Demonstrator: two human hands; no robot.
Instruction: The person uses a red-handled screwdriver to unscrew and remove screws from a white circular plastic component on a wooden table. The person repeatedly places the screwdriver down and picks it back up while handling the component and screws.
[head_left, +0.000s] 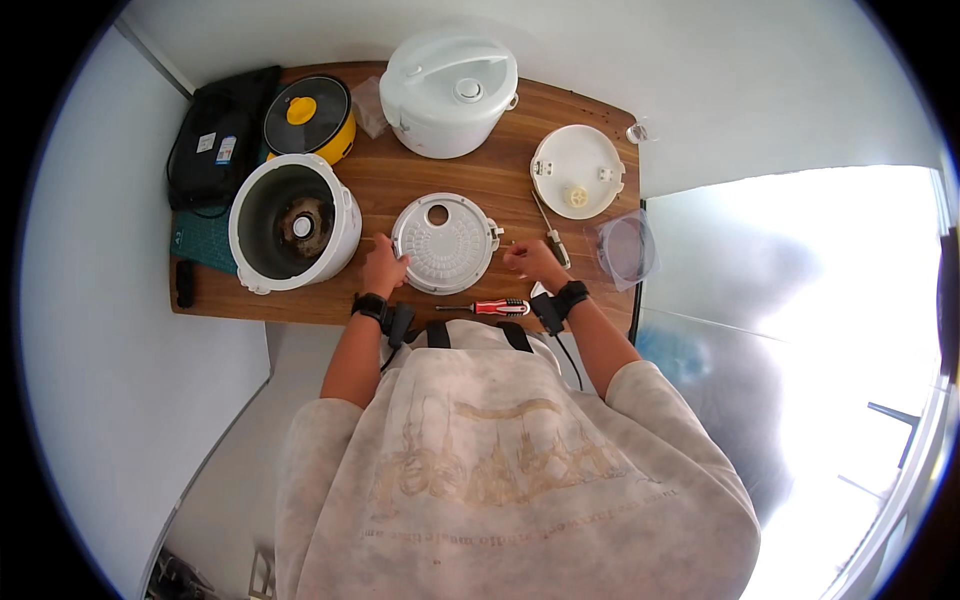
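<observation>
Wooden tabletop (400,185), seen from above; the person stands at its near edge.

Left hand (383,268): rests on the tabletop near the near edge, fingers curled against the left rim of a round grey inner lid plate (445,243). Contact with the rim is visible; whether the fingers actually clamp it, I cannot tell. The plate lies flat, roughly mid-table, slightly toward the near edge, with a round hole near its far side.

Right hand (530,262): just right of the plate, not touching it. Fingers drawn together as if pinching something small; the item itself is too small to make out.

Both wrists carry dark bands.

A red-handled screwdriver (492,307) lies along the near edge, between the two hands, apart from both.

Other items:
- Open white cooker body (293,222), left of the plate, near the left edge; its inner heating plate is exposed.
- Closed white rice cooker (450,92) at the far edge, centre.
- Yellow pot with dark lid (308,115), far-left area, beside a black bag (222,135) at the far-left corner.
- White round lid shell (578,172), turned inner side up, toward the far-right corner.
- Clear round plastic piece (625,248) at the right edge, overhanging it.
- Thin cable with connector (552,232) lies between the lid shell and the right hand.
</observation>
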